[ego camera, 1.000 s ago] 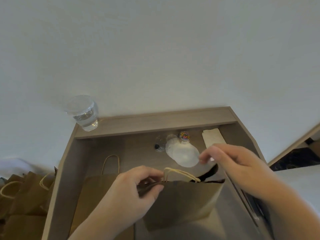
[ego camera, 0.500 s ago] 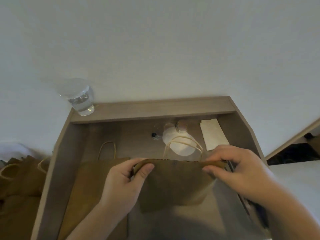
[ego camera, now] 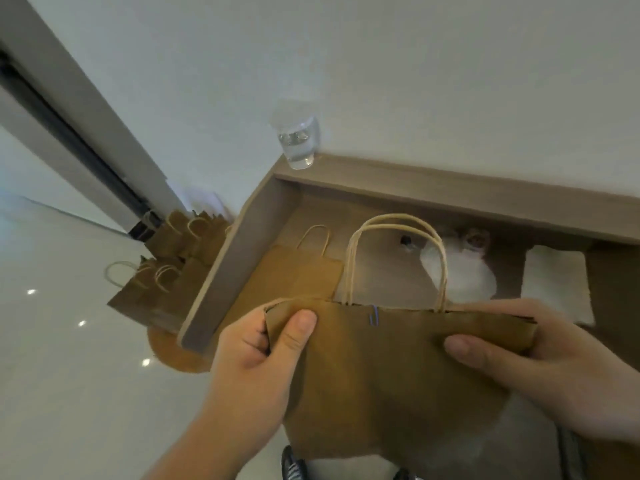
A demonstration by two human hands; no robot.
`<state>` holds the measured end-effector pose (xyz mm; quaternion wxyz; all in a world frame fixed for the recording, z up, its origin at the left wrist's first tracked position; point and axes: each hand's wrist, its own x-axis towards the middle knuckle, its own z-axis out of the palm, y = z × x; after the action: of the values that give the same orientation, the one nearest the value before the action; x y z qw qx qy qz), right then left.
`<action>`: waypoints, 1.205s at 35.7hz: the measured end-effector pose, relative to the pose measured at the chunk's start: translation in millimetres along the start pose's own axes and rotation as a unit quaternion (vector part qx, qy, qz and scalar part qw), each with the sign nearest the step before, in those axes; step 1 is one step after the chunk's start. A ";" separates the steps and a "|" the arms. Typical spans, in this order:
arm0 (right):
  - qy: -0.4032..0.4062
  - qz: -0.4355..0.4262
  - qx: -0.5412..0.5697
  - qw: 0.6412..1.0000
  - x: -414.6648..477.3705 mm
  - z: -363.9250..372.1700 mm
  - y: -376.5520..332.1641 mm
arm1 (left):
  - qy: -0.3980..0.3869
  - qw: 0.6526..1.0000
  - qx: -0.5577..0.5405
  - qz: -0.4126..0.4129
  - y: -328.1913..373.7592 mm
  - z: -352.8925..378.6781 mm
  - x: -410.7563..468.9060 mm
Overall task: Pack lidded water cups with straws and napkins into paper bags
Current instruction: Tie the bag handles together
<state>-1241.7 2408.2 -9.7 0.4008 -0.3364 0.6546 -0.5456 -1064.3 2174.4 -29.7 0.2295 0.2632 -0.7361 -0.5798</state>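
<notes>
The left hand [ego camera: 256, 358] and right hand [ego camera: 554, 368] pinch the top corners of the paper bag [ego camera: 381, 375]. Its top runs left to right, with the handles [ego camera: 398, 219] pointing away. The desk wall [ego camera: 214, 282] is near on the left, with floor [ego camera: 69, 375] past it.

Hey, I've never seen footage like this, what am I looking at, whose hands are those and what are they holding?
No machine here: a person wears a camera on the head, so you look down at their hands. The left hand and right hand each pinch the top edge of a brown paper bag. Behind it on the wooden desk lie a flat bag, white napkins and blurred pale discs, perhaps lids. A cup of water stands on the back ledge. More bags sit on the floor at left.
</notes>
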 end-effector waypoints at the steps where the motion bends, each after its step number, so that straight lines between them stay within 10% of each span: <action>1: -0.010 -0.002 -0.005 1.000 4.9 6.6 -1.2 | 0.018 1.000 0.006 -0.008 1.4 -8.6 -6.7; 19: -0.258 -0.048 -0.158 0.952 101.7 299.8 -61.5 | 0.311 0.946 -0.004 -0.088 -32.5 -268.9 -147.0; 30: -0.304 -0.033 -0.303 0.903 155.3 502.1 -77.9 | 0.281 0.946 -0.047 -0.158 -106.9 -471.1 -185.0; 43: -0.369 0.109 -0.386 0.839 245.6 546.7 -101.5 | 0.102 0.983 0.075 -0.132 -151.5 -531.8 -78.2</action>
<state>-865.0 1931.4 5.8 0.5076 -0.5664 0.6483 -0.0371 -644.8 1807.1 -61.6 0.2040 0.4324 -0.7090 -0.5184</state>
